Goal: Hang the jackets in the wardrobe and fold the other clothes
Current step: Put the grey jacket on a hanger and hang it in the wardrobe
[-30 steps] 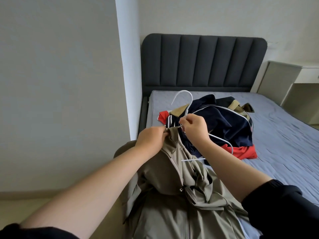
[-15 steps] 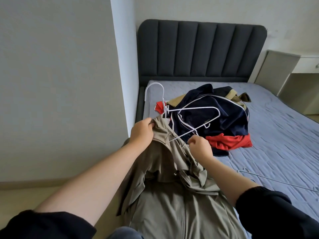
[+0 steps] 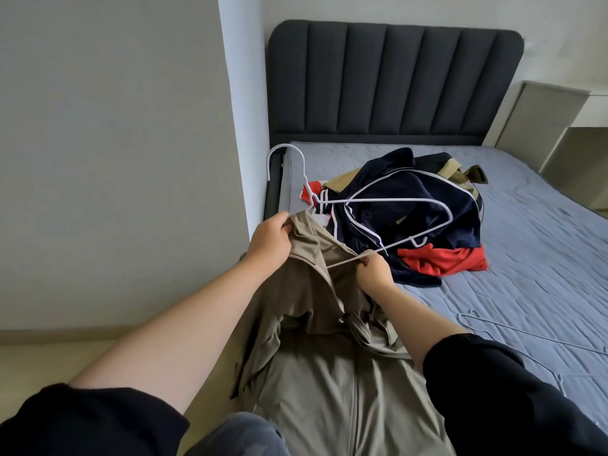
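An olive-khaki jacket (image 3: 329,373) hangs in front of me over the bed's near edge. My left hand (image 3: 271,241) grips its collar at the top left. My right hand (image 3: 375,269) pinches the lower bar of a white wire hanger (image 3: 378,200), whose left end is tucked under the collar; its hook points up to the left and its right half sticks out over the pile. Behind lies a heap of clothes (image 3: 411,212): a navy jacket with white piping, something red, something tan.
The bed (image 3: 526,258) has a blue-grey quilted cover and a dark padded headboard (image 3: 394,80). A second white wire hanger (image 3: 513,330) lies on the cover at the right. A grey wall (image 3: 115,143) stands close on the left. Pale furniture (image 3: 566,126) sits at the far right.
My right hand slid from the hanger's neck down to its lower bar. The hanger swung out to the right over the pile, one end going under the collar. The second hanger came into view.
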Demonstrator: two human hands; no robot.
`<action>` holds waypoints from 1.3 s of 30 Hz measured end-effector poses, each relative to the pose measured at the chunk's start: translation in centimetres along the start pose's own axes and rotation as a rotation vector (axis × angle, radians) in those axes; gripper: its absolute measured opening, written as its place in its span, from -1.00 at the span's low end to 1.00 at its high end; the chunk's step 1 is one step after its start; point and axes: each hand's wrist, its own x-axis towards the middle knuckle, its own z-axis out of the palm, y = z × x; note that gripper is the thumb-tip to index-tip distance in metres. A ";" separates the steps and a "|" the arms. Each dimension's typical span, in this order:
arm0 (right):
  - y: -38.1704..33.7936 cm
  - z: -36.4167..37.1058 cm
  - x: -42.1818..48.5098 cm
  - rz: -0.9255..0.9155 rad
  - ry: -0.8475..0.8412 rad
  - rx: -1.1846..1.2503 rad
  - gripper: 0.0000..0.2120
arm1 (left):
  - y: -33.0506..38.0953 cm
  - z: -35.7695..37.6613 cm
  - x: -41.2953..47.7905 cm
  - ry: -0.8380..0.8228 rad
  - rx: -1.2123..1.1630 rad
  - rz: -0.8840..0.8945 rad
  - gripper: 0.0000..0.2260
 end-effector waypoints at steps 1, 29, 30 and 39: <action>0.1 -0.2 0.0 -0.007 0.012 -0.003 -0.84 | -0.4 -0.2 0.0 0.012 0.023 -0.014 -0.81; -2.8 -9.2 0.9 0.293 -0.013 -0.064 -0.78 | -4.2 0.1 -1.9 -0.159 0.481 0.177 -0.83; -4.1 -8.8 0.8 0.287 -0.026 0.040 -0.78 | -3.6 0.6 -2.0 -0.194 0.468 0.197 -0.81; -8.6 -8.6 -0.2 -0.253 -0.288 -0.281 -0.73 | -1.1 2.2 -1.6 -0.117 0.144 0.054 -0.81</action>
